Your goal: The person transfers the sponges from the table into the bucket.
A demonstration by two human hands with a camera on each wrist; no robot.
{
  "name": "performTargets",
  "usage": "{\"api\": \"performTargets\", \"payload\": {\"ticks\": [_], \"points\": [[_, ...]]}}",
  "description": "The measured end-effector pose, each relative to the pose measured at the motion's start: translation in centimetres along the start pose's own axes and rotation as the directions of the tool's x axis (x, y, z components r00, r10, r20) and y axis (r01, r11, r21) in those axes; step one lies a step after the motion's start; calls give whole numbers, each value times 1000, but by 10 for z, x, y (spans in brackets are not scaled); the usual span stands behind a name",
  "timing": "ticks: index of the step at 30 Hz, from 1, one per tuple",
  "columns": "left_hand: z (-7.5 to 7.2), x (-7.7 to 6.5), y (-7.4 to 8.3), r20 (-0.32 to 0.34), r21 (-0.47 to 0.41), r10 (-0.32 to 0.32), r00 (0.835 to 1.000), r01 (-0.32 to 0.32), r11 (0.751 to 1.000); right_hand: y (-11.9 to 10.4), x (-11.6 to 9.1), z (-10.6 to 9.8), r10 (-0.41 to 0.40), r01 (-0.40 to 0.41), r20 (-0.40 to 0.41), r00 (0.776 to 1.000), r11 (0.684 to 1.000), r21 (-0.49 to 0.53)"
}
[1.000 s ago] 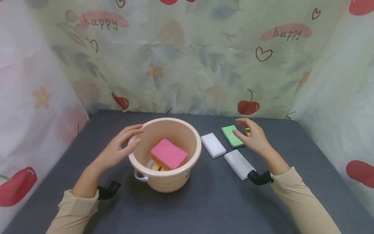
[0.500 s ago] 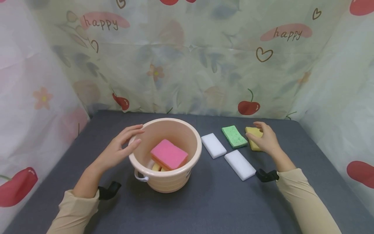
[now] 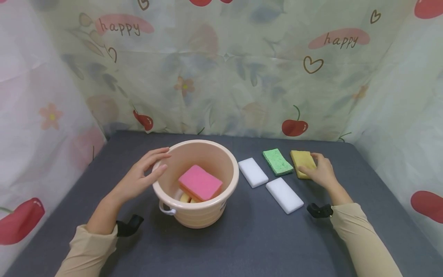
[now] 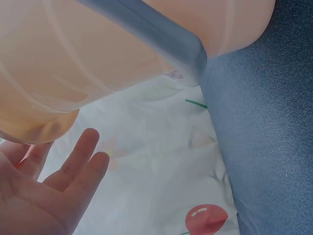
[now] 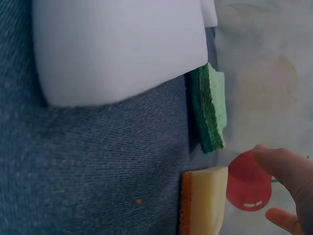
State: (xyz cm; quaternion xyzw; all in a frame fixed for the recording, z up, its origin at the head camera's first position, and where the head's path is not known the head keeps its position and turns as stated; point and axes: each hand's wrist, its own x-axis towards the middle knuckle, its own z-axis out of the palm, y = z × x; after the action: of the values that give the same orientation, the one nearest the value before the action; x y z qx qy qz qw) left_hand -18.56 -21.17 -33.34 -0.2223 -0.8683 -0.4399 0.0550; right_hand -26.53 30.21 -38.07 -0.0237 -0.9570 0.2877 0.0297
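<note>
My left hand [image 3: 140,177] is at the left rim of a cream bucket [image 3: 197,215], fingers spread and relaxed. In the left wrist view those fingers extend beside the bucket wall [image 4: 122,63]. Inside the bucket, a pink sponge [image 3: 200,182] with an orange underside lies on top of yellowish pieces, partly hidden. Over at the right, my right hand [image 3: 322,172] is just above a yellow sponge [image 3: 299,158], thumb over its near part and fingers at its right side. The right wrist view shows this yellow sponge [image 5: 203,200] with an orange-brown layer, apart from the loosely bent fingers.
A green sponge [image 3: 278,161] lies left of the yellow one. Two white sponge blocks [image 3: 252,172] lie between it and the bucket and nearer me. All rest on a dark grey table [image 3: 242,246], with printed curtains [image 3: 225,96] around the back and sides.
My right hand has moved right, from over the green sponge to the yellow sponge, and lowered, uncovering both. My left hand and the bucket have stayed in place.
</note>
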Motion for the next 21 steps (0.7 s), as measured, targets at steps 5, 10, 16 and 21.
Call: {"api": "performTargets", "payload": {"ticks": [5,10,16,21], "points": [[0,0,0,2,0,-1,1000,1,1000,6,2,4,46,-46,15,999,999,-21],[0,0,1,0,8,1,1000,-1,1000,11,2,7,76,-76,32,997,997,-11],[0,0,2,1,6,-4,1000,4,1000,17,4,11,60,-60,53,997,998,-17],[0,0,3,0,8,-3,1000,3,1000,22,6,15,59,-58,51,997,998,-26]]}}
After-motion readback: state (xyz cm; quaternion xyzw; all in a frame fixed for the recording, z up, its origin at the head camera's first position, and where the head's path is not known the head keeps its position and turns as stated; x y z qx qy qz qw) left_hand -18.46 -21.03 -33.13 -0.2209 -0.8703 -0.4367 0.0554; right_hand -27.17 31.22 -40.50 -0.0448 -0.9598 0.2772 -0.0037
